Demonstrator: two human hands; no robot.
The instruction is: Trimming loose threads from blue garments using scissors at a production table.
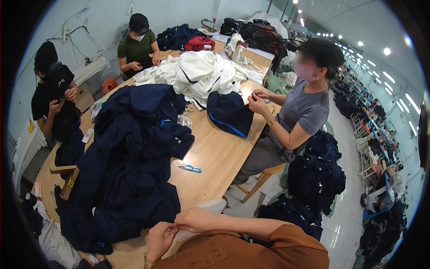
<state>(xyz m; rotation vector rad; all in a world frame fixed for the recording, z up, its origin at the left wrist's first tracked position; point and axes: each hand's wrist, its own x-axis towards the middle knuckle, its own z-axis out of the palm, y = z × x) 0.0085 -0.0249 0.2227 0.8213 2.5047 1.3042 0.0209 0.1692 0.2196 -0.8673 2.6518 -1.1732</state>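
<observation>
My left hand (159,240) and my right hand (195,219) meet close to my body, over the near edge of the table. The fingertips of both are pinched together; anything between them is too small to make out. A ring shows on a finger of the left. Just beyond them spreads a big heap of dark navy garments (130,161) with small blue and white tags. Blue-handled thread snips (190,167) lie on the bare wood to the right of that heap, apart from my hands.
The wooden table (204,179) also bears white garments (201,74), a folded navy piece (230,112) and a wooden block (69,183). A co-worker (300,103) sits at the right; two more people stand at the far left. Navy bundles (316,175) lie on the floor.
</observation>
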